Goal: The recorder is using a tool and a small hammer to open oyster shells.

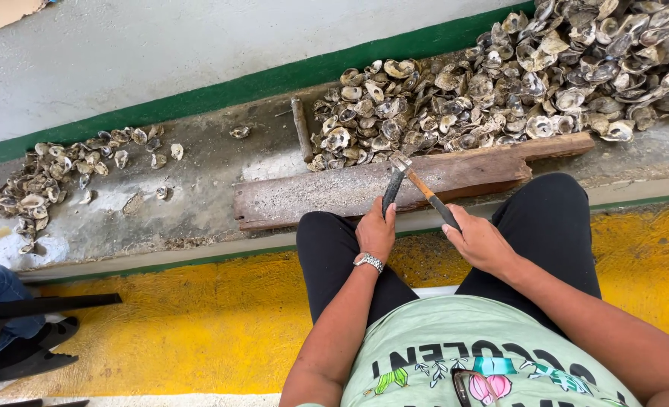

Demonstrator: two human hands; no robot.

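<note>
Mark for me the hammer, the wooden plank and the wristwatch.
hammer (427, 193), head view, on the middle of its handle.
wooden plank (327, 192), head view, on its bare grey top face.
wristwatch (369, 261), head view, on the metal band at the left wrist.

Big shell pile (515, 83) just behind the wooden plank (394, 185). Smaller shell heap (55, 177) well left of plank. Rusty metal bar (301, 128) at plank's far left end. Another person's shoe (36, 350) near-left.
</note>
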